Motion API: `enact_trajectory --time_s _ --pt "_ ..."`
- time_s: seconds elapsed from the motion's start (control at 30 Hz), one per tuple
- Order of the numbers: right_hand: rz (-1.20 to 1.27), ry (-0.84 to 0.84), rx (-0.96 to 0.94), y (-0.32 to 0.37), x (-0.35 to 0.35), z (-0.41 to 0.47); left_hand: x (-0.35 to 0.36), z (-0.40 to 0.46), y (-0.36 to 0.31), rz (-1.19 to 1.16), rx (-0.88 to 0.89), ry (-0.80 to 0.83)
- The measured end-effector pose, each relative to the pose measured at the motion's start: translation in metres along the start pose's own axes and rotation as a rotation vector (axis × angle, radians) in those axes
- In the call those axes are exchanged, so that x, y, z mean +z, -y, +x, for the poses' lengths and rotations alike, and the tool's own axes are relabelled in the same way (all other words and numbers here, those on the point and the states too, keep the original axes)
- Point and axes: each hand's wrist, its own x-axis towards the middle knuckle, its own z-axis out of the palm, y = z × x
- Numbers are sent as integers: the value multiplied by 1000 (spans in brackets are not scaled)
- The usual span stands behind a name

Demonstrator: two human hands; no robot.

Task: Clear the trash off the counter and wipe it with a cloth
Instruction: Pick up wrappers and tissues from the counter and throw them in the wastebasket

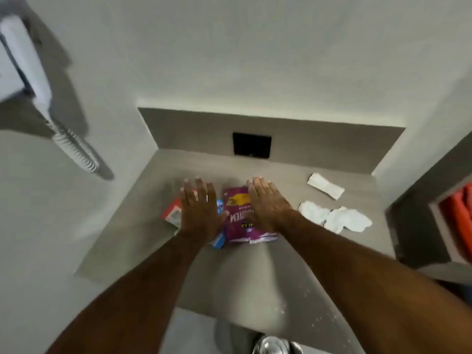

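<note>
Head view: grey table (163,251) at frame centre. Purple wrapper (238,221) mid-frame, between both hands. Left hand (200,213) flat, fingers spread, grip holding nothing, over red-white packet (173,213) and blue wrapper (220,240). Right hand (268,208) flat, fingers together, grip empty, over purple wrapper's right edge. White cloth (337,218) right of centre; folded paper (325,185) above it. Orange item (457,221) inside niche, right edge.

i log pale grey plaster walls (255,52) enclosing a recessed niche; a darker grey back panel (191,131) bearing a black square plate (251,145); a white wall-mounted unit with coiled cord (76,149) on the left; an orange item in a side cubby (457,218) on the right.
</note>
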Motion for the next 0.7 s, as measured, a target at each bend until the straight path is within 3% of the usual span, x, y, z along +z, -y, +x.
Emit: enact_trajectory --time_s 0.07,0.13,0.2,0.27,0.4,0.5,0.6,0.7 --pt "-21 136 -60 1 17 7 20 6 4 -32 -70 155" --pt "55 207 -75 -1 22 12 32 19 16 -204 -148 337" --pt "80 205 -88 0 22 24 34 33 25 -266 -169 561" --pt "45 147 -86 -2 18 30 28 42 30 -180 -120 599" --pt "194 24 -13 -5 32 12 27 25 30 -197 -12 333" --pt "400 25 118 -3 45 -4 28 4 32 -448 -23 194" --pt "647 -175 175 0 49 -30 17 -16 26 -719 -52 78" --pt "693 -357 178 13 43 -89 -1 -64 10 -808 -10 -175"
